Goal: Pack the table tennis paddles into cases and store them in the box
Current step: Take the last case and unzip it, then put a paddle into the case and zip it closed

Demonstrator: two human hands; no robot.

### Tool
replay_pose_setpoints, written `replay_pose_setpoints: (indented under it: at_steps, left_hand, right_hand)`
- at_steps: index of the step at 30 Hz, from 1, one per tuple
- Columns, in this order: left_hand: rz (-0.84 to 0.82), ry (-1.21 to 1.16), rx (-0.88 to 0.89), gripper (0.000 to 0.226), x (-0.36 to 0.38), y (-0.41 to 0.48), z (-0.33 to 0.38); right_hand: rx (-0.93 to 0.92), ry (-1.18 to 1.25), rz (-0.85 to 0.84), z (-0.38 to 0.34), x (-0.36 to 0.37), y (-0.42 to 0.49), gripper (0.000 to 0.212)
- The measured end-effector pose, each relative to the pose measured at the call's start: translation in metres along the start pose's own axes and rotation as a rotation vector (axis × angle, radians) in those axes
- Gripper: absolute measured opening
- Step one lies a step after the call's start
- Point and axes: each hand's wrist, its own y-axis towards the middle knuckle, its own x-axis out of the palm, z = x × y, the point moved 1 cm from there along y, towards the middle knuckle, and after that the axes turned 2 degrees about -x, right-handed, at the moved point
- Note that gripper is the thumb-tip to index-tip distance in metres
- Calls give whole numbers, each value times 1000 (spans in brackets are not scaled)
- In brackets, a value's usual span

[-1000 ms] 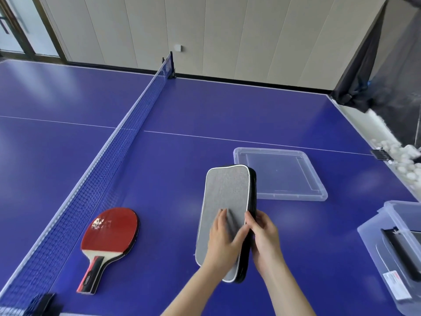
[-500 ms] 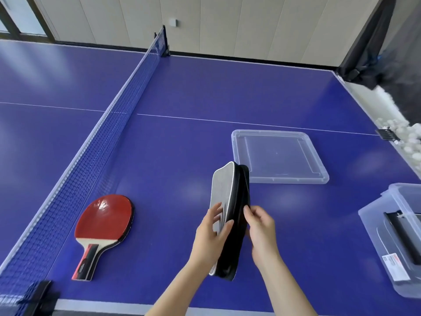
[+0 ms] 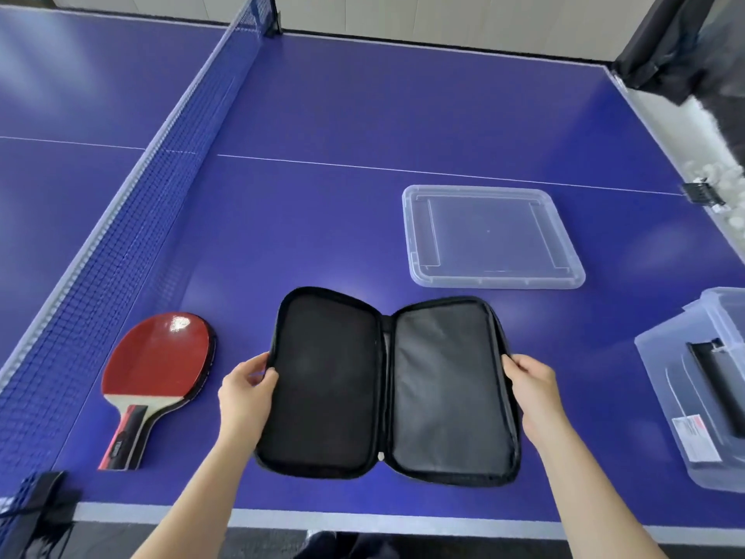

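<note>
— What can't you make out?
— The clear box (image 3: 661,357) at the right edge of the frame is cut off, so only part of it shows. A dark flat thing (image 3: 709,381) lies inside, also cut by the edge, and I can't tell what it is. The label (image 3: 695,437) on the box is too small to read.
— And the hands?
— The left hand (image 3: 246,393) and right hand (image 3: 534,393) have fingertips hidden behind the side edges of the case (image 3: 443,389). Its outer side is hidden too.
— Anything else?
— The print on the paddle (image 3: 157,357) handle is too small to read. The pale blobs (image 3: 723,171) at upper right are blurred. The net clamp (image 3: 36,498) at lower left runs off the frame.
</note>
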Motion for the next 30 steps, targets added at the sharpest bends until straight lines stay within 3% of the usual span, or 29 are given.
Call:
replay_pose_setpoints:
  at_steps: [7, 10, 12, 14, 17, 22, 30]
  left_hand:
    - [0, 157, 6, 35, 29, 15, -36]
    - [78, 397, 146, 42, 41, 16, -48]
    - [109, 612, 309, 57, 53, 12, -55]
    - [31, 819, 511, 66, 68, 5, -59]
    - [-131, 1086, 694, 72, 89, 2, -67]
    - [-178, 1194, 694, 72, 93, 14, -83]
    - [-194, 1217, 639, 71, 92, 12, -78]
  right_hand:
    - [70, -185, 124, 50, 6, 25, 20]
    - [-79, -393, 243, 53, 17, 16, 26]
    - [-316, -586, 307, 58, 31, 8, 36]
    - [-518, -784, 211, 64, 51, -4, 46]
    - [-602, -1090, -74, 75, 80, -16, 61]
    - [-542, -1290, -188, 101, 82, -11, 66]
    - [-492, -1324, -209, 98, 81, -9, 66]
